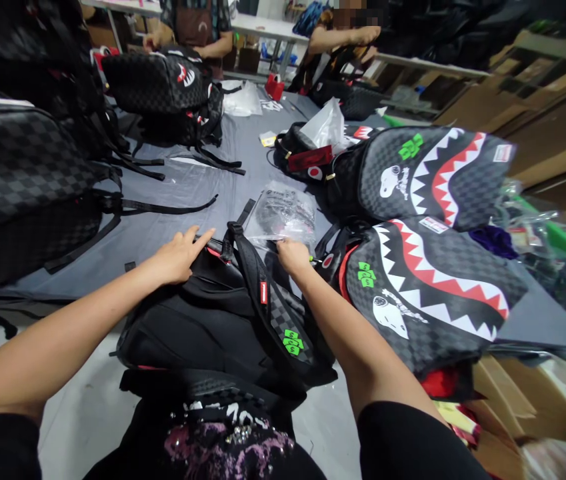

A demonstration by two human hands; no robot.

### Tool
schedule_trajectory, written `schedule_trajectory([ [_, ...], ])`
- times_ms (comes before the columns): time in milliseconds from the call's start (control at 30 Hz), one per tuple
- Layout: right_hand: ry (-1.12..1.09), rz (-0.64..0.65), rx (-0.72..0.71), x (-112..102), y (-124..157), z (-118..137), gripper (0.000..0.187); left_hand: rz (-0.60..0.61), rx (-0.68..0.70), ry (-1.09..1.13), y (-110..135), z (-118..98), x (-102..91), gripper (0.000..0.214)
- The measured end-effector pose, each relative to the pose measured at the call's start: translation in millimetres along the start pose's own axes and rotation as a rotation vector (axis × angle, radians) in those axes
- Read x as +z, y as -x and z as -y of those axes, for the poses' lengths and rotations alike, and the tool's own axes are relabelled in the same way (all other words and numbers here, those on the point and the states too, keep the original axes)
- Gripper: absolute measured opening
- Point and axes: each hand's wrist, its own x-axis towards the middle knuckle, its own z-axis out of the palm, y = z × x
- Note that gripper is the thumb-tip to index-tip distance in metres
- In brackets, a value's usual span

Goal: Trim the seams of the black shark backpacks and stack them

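Observation:
A black backpack (213, 320) lies back-side up at the table's near edge, its checkered strap (273, 307) with a red tag and green sticker running across it. My left hand (180, 253) rests on the backpack's top edge, fingers stretched out flat. My right hand (293, 257) is closed at the near edge of a clear plastic bag (283, 213) lying just beyond the backpack; it pinches the bag's edge.
Two shark-mouth checkered backpacks (433, 280) (427, 173) are stacked on the right. Dark checkered backpacks (17, 180) (163, 83) pile up at left and back on the grey table (187, 193). Two other people work at the far end. Cardboard boxes (527, 393) stand at lower right.

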Motion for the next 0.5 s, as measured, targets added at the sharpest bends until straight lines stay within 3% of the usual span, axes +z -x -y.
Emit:
schedule_trajectory([
  [133, -0.007, -0.008, -0.027, -12, 14, -5, 0.032, -0.033, -0.002, 0.031, -1, 4, 1.7, 0.107],
  [267, -0.007, -0.117, 0.009, -37, 47, -9, 0.034, -0.063, 0.024, 0.131, 4, 7, 1.4, 0.104],
  [333, -0.040, -0.216, -0.009, -50, 71, -6, 0.034, -0.203, 0.033, 0.225, 10, 1, 0.5, 0.095],
  [433, -0.256, -0.523, -0.210, -65, 109, 8, 0.034, -0.621, 0.087, 0.479, 21, -22, 0.4, 0.074],
  [467, -0.346, -0.641, -0.316, -69, 120, 14, 0.033, -0.694, 0.124, 0.620, 25, -31, 0.9, 0.068],
  [500, -0.420, -0.739, -0.427, -72, 129, 21, 0.033, -0.689, 0.167, 0.780, 29, -40, 1.6, 0.062],
])
